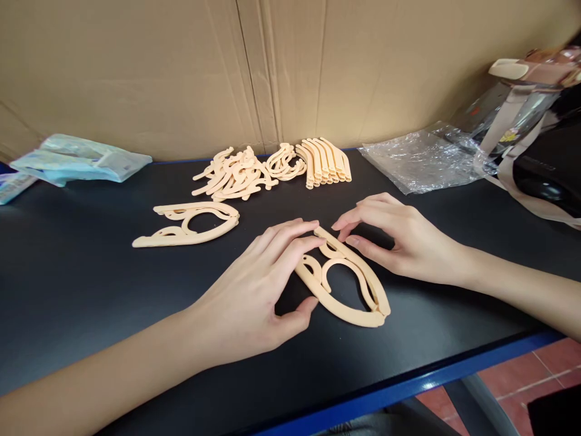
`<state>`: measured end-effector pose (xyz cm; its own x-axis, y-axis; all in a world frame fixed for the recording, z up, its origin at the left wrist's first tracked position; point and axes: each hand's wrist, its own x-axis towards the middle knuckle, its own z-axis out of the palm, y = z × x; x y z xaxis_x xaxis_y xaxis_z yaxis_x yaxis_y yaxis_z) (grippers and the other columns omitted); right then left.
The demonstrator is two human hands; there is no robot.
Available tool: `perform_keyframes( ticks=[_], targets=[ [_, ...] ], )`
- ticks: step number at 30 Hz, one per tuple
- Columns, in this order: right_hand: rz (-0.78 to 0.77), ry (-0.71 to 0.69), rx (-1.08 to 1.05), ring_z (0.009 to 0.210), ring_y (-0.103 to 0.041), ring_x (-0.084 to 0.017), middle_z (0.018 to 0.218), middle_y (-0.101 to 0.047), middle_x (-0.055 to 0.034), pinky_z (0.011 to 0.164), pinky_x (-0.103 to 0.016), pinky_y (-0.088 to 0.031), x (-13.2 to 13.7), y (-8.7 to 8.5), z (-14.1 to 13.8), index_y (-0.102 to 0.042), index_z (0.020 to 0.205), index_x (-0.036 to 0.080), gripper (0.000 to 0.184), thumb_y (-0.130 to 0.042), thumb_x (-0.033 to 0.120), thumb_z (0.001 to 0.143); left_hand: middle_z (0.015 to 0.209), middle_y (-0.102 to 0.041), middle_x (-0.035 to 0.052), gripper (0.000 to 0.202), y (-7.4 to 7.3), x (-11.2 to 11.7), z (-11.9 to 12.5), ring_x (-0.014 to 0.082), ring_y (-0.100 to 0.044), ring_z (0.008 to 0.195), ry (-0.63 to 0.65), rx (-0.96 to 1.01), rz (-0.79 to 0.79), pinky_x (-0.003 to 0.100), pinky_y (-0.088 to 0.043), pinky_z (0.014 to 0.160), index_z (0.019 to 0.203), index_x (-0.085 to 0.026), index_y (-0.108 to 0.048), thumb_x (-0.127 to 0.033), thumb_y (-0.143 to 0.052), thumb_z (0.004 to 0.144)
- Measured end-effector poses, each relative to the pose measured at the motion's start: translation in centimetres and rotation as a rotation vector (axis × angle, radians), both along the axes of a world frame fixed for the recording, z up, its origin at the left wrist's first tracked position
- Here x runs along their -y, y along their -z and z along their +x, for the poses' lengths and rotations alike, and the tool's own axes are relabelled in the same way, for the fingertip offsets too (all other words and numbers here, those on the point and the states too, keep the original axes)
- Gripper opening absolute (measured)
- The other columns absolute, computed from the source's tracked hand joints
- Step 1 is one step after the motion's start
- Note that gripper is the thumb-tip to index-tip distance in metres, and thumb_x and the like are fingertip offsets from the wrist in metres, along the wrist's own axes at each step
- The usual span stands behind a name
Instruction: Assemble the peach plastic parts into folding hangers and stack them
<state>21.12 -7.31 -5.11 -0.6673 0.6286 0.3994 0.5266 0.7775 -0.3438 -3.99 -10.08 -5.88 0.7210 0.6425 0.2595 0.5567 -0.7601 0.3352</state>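
A beige folding hanger (pixel 349 315), its two arms folded close together, lies on the black table in front of me. My left hand (pixel 258 284) grips its left arm, with the thumb at the lower edge and the fingers across the top; part of that arm is hidden beneath them. Just right of the hanger's upper end is my right hand (pixel 390 236). Its fingers are curved and apart, with the tips close to the right arm and nothing held. Another folded hanger (pixel 213 233) rests farther left.
Along the back are a pile of small curved pieces (pixel 240 175), several hooks (pixel 285 162) and a row of hanger arms (pixel 323 162). A clear plastic bag (pixel 422 158), a strapped bottle (pixel 512 115) and a blue-white packet (pixel 82 158) flank them. Cardboard (pixel 181 72) stands behind.
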Motion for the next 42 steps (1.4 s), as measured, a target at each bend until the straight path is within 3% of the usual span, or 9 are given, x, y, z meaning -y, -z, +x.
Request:
perform_keyframes(
  ticks=[5, 8, 13, 17, 26, 29, 32, 36, 42],
  targets=[
    [-0.168, -0.156, 0.022, 0.103, -0.059, -0.018, 0.108, -0.066, -0.0052, 0.094, -0.035, -0.043, 0.4, -0.5, -0.2, -0.053, 0.113, 0.019, 0.019, -0.053, 0.025, 0.095, 0.153, -0.035, 0.0084, 0.07, 0.1, -0.1, 0.0, 0.023, -0.027, 0.144, 0.018, -0.06, -0.02, 0.046, -0.031, 0.117, 0.143, -0.022, -0.03, -0.042, -0.064, 0.085],
    [-0.249, -0.175, 0.042, 0.107, -0.058, -0.019, 0.115, -0.062, -0.0058, 0.09, -0.033, -0.046, 0.7, -0.5, -0.3, -0.048, 0.109, 0.021, 0.027, -0.062, 0.034, 0.09, 0.151, -0.039, 0.0084, 0.078, 0.2, -0.1, -0.1, 0.0213, -0.034, 0.141, 0.042, -0.071, -0.027, 0.045, -0.027, 0.12, 0.145, -0.02, -0.023, -0.042, -0.066, 0.084],
    [-0.271, -0.127, 0.051, 0.104, -0.058, -0.021, 0.118, -0.061, -0.0072, 0.087, -0.034, -0.046, 1.0, -0.4, -0.4, -0.043, 0.097, 0.022, 0.041, -0.071, 0.047, 0.082, 0.144, -0.048, 0.0067, 0.073, 0.4, -0.1, -0.1, 0.0206, -0.046, 0.129, 0.059, -0.023, -0.017, 0.038, -0.037, 0.109, 0.145, -0.021, -0.026, -0.041, -0.064, 0.086],
    [-0.224, -0.033, -0.067, 0.101, -0.059, -0.019, 0.113, -0.064, -0.0058, 0.088, -0.034, -0.044, 0.6, -0.4, 0.0, -0.043, 0.093, 0.022, 0.028, -0.063, 0.042, 0.09, 0.133, -0.055, 0.0069, 0.071, 0.2, -0.1, -0.1, 0.0216, -0.052, 0.115, 0.029, -0.06, -0.012, 0.037, -0.043, 0.097, 0.142, -0.02, -0.032, -0.044, -0.066, 0.085],
    [-0.185, 0.114, -0.1, 0.097, -0.061, -0.019, 0.105, -0.067, -0.0011, 0.089, -0.033, -0.042, -0.3, -0.2, 0.7, -0.046, 0.089, 0.023, 0.022, -0.059, 0.04, 0.092, 0.128, -0.057, 0.0057, 0.074, -2.0, 0.2, -0.4, 0.0234, -0.054, 0.11, 0.006, -0.206, -0.017, 0.039, -0.044, 0.095, 0.142, -0.02, -0.034, -0.039, -0.067, 0.079],
    [-0.164, 0.123, -0.05, 0.097, -0.061, -0.019, 0.105, -0.067, -0.001, 0.086, -0.033, -0.042, -0.3, -0.1, 0.7, -0.047, 0.09, 0.024, 0.02, -0.058, 0.04, 0.092, 0.129, -0.056, 0.0054, 0.072, -2.7, -0.6, -2.0, 0.0248, -0.055, 0.112, -0.055, -0.209, 0.009, 0.039, -0.045, 0.097, 0.142, -0.024, -0.035, -0.036, -0.065, 0.077],
    [-0.167, 0.129, -0.023, 0.096, -0.06, -0.019, 0.106, -0.066, -0.0006, 0.086, -0.033, -0.042, -0.4, 0.0, 0.7, -0.048, 0.091, 0.024, 0.019, -0.058, 0.04, 0.092, 0.136, -0.052, 0.0046, 0.075, -3.6, -2.5, -4.8, 0.0277, -0.052, 0.12, -0.191, -0.19, -0.002, 0.042, -0.044, 0.102, 0.143, -0.03, -0.035, -0.045, -0.065, 0.077],
    [-0.189, 0.126, -0.006, 0.098, -0.058, -0.019, 0.106, -0.065, -0.0001, 0.087, -0.032, -0.041, -0.6, 0.3, 0.7, -0.05, 0.094, 0.025, 0.017, -0.058, 0.041, 0.093, 0.134, -0.054, 0.0022, 0.082, -4.8, -5.3, -9.1, 0.026, -0.051, 0.122, -0.355, -0.108, -0.129, 0.044, -0.038, 0.109, 0.146, -0.028, -0.031, -0.058, -0.062, 0.077],
    [-0.208, 0.117, 0.027, 0.102, -0.057, -0.02, 0.105, -0.065, -0.0007, 0.088, -0.034, -0.041, -0.7, 0.4, 0.7, -0.053, 0.094, 0.025, 0.017, -0.056, 0.041, 0.093, 0.131, -0.057, 0.0028, 0.086, -4.8, -7.4, -12.6, 0.026, -0.049, 0.126, -0.458, -0.105, -0.273, 0.048, -0.032, 0.111, 0.146, -0.031, -0.031, -0.06, -0.064, 0.072]
  ],
)
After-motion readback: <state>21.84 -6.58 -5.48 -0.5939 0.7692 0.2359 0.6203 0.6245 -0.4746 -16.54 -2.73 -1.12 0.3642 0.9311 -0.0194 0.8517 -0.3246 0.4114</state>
